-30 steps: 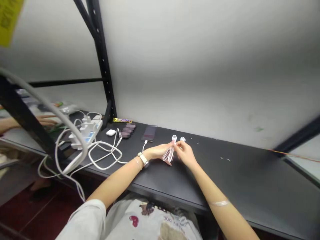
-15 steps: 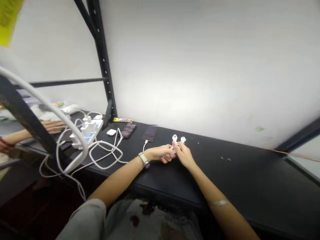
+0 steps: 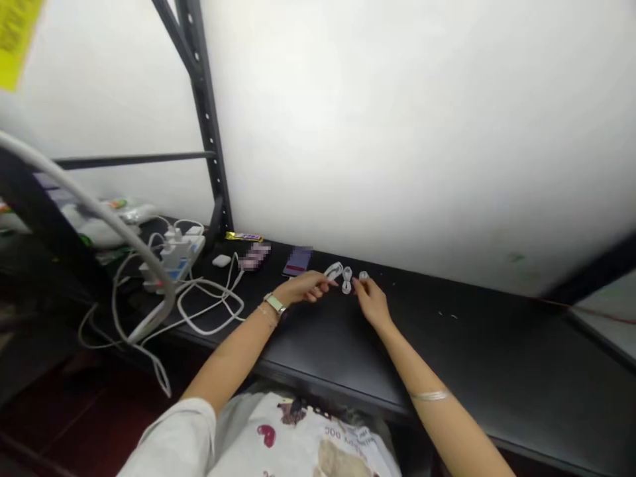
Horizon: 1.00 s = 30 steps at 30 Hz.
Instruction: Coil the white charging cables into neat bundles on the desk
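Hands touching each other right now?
No, a gap separates the left hand from the right hand, with a white cable bundle visible between them.

The wall (image 3: 377, 132) glows brightly; the floor (image 3: 74, 424) is dim, details soft.

A long white plastic power strip (image 3: 185, 262) is being occupied by blocky white plugs (image 3: 175, 249). A slim yellow-and-purple wrapper (image 3: 244, 236) is being backed by a plain pale wall (image 3: 397, 146).

There lie three cable bundles (image 3: 346, 287), two phones (image 3: 298, 261), one case (image 3: 221, 261), one power strip (image 3: 195, 254).
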Each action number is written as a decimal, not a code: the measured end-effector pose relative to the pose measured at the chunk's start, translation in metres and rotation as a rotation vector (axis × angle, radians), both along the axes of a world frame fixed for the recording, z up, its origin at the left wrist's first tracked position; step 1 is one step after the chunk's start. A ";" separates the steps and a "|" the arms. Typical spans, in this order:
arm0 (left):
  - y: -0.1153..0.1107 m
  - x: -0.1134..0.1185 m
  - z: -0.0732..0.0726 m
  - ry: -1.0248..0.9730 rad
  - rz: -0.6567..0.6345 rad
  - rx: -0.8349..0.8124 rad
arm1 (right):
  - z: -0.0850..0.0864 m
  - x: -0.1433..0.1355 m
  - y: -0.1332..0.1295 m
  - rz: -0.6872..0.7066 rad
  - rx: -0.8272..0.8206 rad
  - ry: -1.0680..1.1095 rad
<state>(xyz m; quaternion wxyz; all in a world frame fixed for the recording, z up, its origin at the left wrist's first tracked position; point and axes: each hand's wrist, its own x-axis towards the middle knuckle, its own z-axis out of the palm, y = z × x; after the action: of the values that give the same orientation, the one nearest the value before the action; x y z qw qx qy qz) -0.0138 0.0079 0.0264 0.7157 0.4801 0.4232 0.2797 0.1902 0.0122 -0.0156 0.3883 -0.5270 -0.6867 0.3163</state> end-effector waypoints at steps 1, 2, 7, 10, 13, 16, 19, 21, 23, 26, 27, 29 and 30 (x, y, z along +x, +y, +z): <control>0.004 -0.003 -0.001 -0.017 0.039 -0.006 | -0.002 0.001 0.002 -0.031 0.041 -0.053; 0.007 -0.006 -0.002 -0.033 0.073 -0.014 | -0.004 0.001 0.003 -0.044 0.073 -0.102; 0.013 -0.009 -0.008 -0.132 0.149 -0.047 | -0.011 -0.007 0.007 -0.025 0.213 -0.247; 0.011 -0.007 -0.008 -0.192 0.138 -0.060 | -0.012 -0.015 0.009 -0.021 0.276 -0.261; 0.009 -0.006 -0.006 -0.244 0.111 -0.079 | -0.011 -0.019 0.009 -0.009 0.303 -0.233; 0.008 -0.004 -0.004 -0.294 0.066 -0.101 | -0.009 -0.020 0.006 -0.017 0.295 -0.162; 0.006 -0.003 -0.001 -0.341 -0.007 -0.126 | -0.007 -0.018 0.003 -0.050 0.251 -0.056; 0.003 -0.002 0.001 -0.360 -0.071 -0.148 | -0.009 -0.017 0.003 -0.064 0.200 0.029; 0.000 -0.001 0.001 -0.361 -0.146 -0.176 | -0.011 -0.018 0.004 -0.057 0.134 0.124; -0.003 0.003 0.000 -0.328 -0.263 -0.222 | -0.016 -0.022 0.004 -0.012 0.031 0.269; -0.004 0.004 -0.001 -0.314 -0.297 -0.236 | -0.018 -0.024 0.003 0.010 0.001 0.314; -0.004 0.006 -0.003 -0.294 -0.352 -0.258 | -0.019 -0.027 0.000 0.058 -0.050 0.390; -0.004 0.007 -0.004 -0.291 -0.371 -0.266 | -0.020 -0.028 -0.001 0.083 -0.073 0.420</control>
<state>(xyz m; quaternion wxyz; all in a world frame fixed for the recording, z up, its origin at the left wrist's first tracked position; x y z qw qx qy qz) -0.0071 0.0035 0.0227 0.8648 0.4059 0.2538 0.1516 0.1625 0.0111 -0.0354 0.4901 -0.4344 -0.6001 0.4592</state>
